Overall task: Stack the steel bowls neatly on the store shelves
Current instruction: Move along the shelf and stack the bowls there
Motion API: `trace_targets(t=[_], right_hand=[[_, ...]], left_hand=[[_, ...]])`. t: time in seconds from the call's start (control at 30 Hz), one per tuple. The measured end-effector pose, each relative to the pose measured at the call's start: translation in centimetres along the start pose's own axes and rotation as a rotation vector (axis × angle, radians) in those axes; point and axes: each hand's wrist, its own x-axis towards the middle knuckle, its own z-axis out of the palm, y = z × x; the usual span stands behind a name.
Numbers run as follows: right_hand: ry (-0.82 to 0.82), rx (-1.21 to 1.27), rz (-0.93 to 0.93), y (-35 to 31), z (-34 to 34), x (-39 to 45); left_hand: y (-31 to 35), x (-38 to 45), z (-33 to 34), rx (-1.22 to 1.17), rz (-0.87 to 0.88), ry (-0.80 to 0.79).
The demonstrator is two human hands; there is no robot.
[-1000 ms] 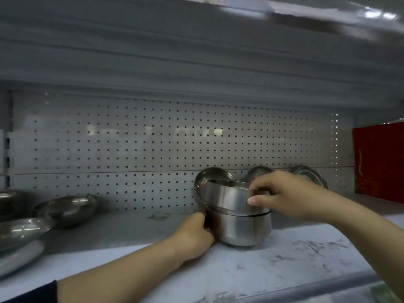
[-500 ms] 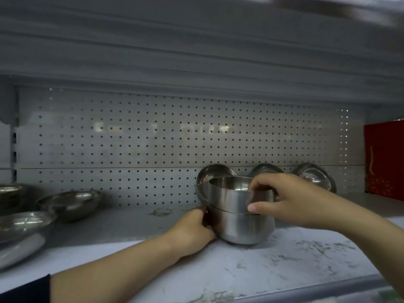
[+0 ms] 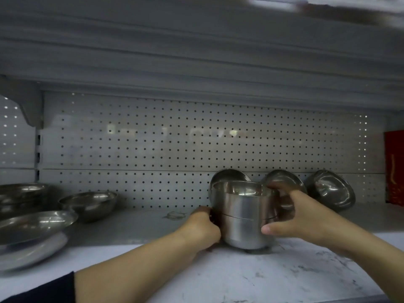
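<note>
Two straight-sided steel bowls (image 3: 241, 217) stand nested as one stack on the white shelf (image 3: 240, 278), right of centre. My left hand (image 3: 202, 228) grips the lower bowl from the left side. My right hand (image 3: 293, 213) curls round the right side of the stack, fingers over the top bowl's rim and thumb on the lower bowl's front. Three more steel bowls lean tilted against the pegboard behind: one (image 3: 229, 176) behind the stack, one (image 3: 284, 178) behind my right hand, one (image 3: 330, 191) farther right.
Wide shallow steel bowls (image 3: 87, 204) and dishes (image 3: 32, 224) sit at the shelf's left end. A red box (image 3: 394, 169) stands at the far right. The upper shelf (image 3: 196, 51) hangs low overhead. A grey pegboard (image 3: 153, 149) closes the back.
The top bowl has sunk level into the lower one. My right hand has slid down, its thumb now on the lower bowl. The camera has shifted left and closer.
</note>
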Motion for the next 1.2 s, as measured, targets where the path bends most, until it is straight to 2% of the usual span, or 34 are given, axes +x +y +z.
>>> trace_targets(t=[0.07,0.23,0.4,0.57,0.87,1.1,1.2], right_hand=[[0.012,0.019,-0.019,-1.0,1.2,1.2],[0.029,0.157,-0.110,-4.8,4.0,6.4],[-0.138,0.338,-0.186,-7.7,6.6,11.5],[-0.239,0.384,-0.105,-6.4,9.3,14.0],[-0.176,0.422,-0.104,-2.8,12.3,14.1],[-0.175,0.348,-0.136,-2.6,13.0,14.0],[-0.180,0.319,-0.137,-2.5,12.9,14.0]], left_hand=[[0.2,0.2,-1.4,0.066,-0.060,0.099],[0.1,1.8,-7.2,0.131,-0.040,0.281],[-1.9,2.9,-11.6,0.095,-0.086,0.423],[-4.7,3.8,-11.0,0.117,-0.166,0.389],[-7.2,5.5,-9.3,0.117,-0.230,0.348],[-7.7,6.1,-9.6,0.223,-0.292,0.395],[-7.5,5.4,-9.7,0.291,-0.298,0.356]])
